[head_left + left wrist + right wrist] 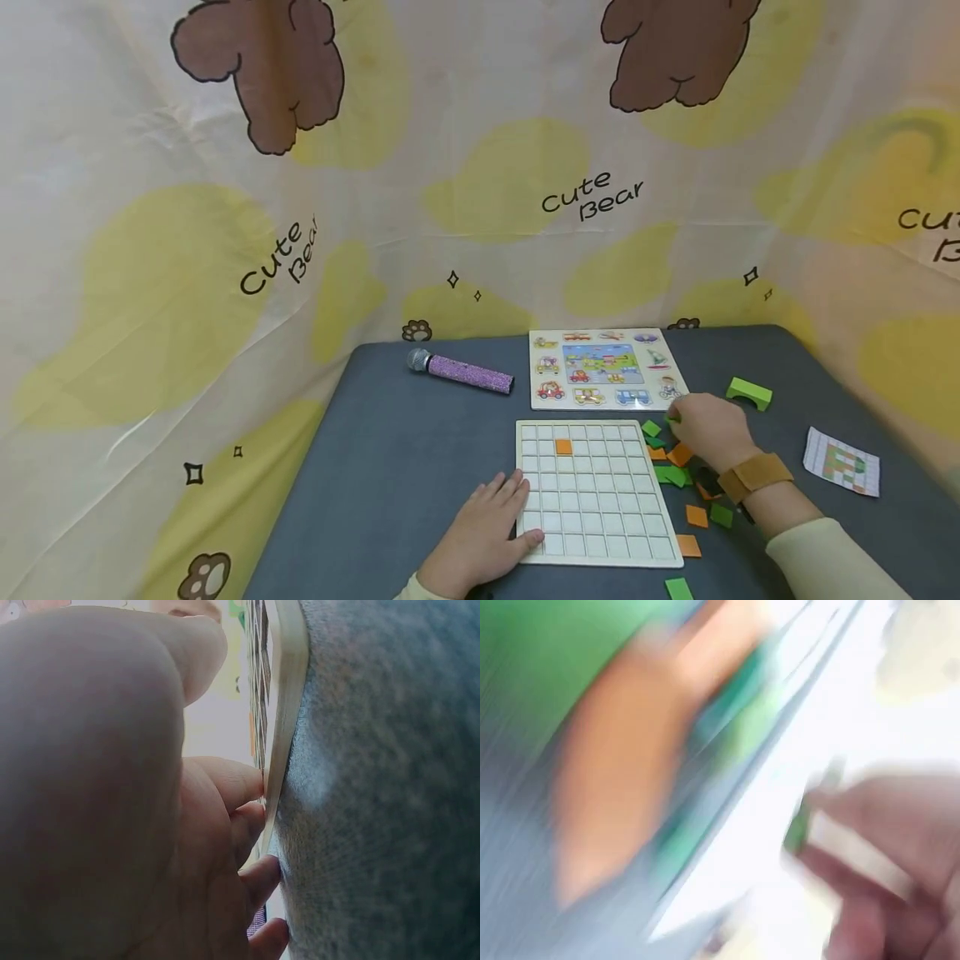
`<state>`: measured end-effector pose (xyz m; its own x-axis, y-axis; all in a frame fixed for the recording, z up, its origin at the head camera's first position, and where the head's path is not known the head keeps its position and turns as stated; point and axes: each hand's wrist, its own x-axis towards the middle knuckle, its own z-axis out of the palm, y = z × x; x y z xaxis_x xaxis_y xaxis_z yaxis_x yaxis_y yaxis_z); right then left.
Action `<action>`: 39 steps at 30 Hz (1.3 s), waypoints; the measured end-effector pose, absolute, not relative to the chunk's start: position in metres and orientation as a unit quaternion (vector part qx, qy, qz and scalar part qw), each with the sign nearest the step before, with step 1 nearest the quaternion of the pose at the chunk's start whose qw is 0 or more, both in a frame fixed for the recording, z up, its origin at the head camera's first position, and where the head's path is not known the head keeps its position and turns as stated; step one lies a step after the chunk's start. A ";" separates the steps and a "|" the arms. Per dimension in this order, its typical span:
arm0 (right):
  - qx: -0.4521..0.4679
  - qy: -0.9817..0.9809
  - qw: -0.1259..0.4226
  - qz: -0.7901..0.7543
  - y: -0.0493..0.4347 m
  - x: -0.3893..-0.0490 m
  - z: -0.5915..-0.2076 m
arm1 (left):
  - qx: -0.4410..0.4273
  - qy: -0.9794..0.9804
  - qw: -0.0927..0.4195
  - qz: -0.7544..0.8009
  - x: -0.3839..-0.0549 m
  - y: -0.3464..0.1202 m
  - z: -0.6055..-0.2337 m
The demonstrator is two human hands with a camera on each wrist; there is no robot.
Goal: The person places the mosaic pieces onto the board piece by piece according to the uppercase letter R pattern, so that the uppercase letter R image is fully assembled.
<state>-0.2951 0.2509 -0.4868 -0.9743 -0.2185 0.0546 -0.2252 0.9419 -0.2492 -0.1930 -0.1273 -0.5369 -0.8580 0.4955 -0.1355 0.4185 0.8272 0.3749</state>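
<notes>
Glittery purple microphone (468, 374) on grey table (420, 450), vehicle puzzle board (600, 360), green arch block (750, 390), bear-print backdrop (480, 108)

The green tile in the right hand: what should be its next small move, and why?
Probably carry the green tile left, over the white grid board: the right hand pinches it, the board bears only one orange tile, the left hand rests at the board's edge, and the pattern card shows green and orange squares.

desk (420, 442) between microphone (465, 372) and left hand (487, 529) is giving passage | tiles (672, 476) are crowding right edge of grid board (592, 500) | puzzle (603, 367) is lying beyond
</notes>
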 end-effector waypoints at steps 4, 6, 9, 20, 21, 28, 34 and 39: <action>0.244 -0.959 0.032 0.143 0.197 -0.291 -0.487 | 0.245 0.948 0.115 0.166 -0.195 -0.127 -0.538; 0.299 -0.943 0.052 0.136 0.178 -0.292 -0.493 | 0.246 0.948 0.113 0.167 -0.196 -0.125 -0.540; 0.329 -0.934 0.071 0.117 0.163 -0.295 -0.504 | 0.252 0.947 0.107 0.167 -0.197 -0.121 -0.542; 0.330 -0.935 0.094 0.091 0.164 -0.299 -0.517 | 0.268 0.945 0.097 0.161 -0.197 -0.115 -0.538; 0.331 -0.934 0.096 0.090 0.162 -0.300 -0.517 | 0.267 0.946 0.094 0.156 -0.197 -0.116 -0.538; 0.353 -0.926 0.100 0.094 0.146 -0.301 -0.517 | 0.244 0.952 0.097 0.158 -0.195 -0.127 -0.541; 0.255 -0.952 0.029 0.169 0.167 -0.287 -0.508 | 0.238 0.949 0.109 0.173 -0.194 -0.130 -0.542; 0.118 -0.977 0.013 0.177 0.218 -0.288 -0.498 | 0.251 0.945 0.102 0.180 -0.194 -0.128 -0.539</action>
